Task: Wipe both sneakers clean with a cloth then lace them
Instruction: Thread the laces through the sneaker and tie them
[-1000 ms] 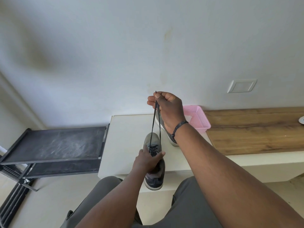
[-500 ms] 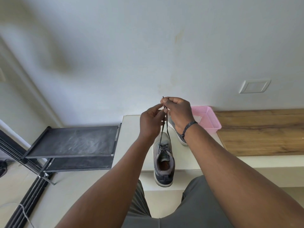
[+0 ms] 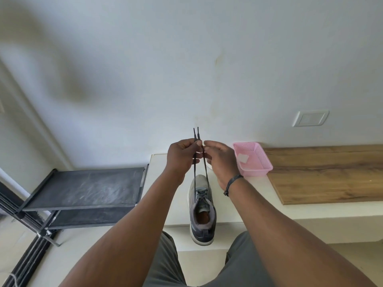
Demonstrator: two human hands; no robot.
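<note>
Sneaker: grey knit upper, darker padded heel collar, pale sole; it stands on the white desk with its heel past the near edge, toe toward the wall.
Lace: thin, dark, limp cord; both ends rise from the upper eyelets, drawn taut and side by side, stiff tips poking up above the hands.
Left hand: fingers curled, thumb pinching both lace ends just below the tips.
Right hand: fingers loose and spread just beside the lace; it seems to hold nothing, though the fingertips are partly hidden.
Handling: shoe looks light and would tip if the lace were pulled hard; best taken at the stiff tips for threading.
Second sneaker: only a sliver may show behind the hands, hard to tell.
Basket: pink perforated plastic, a white cloth inside, on the desk beside the wooden top.
</note>
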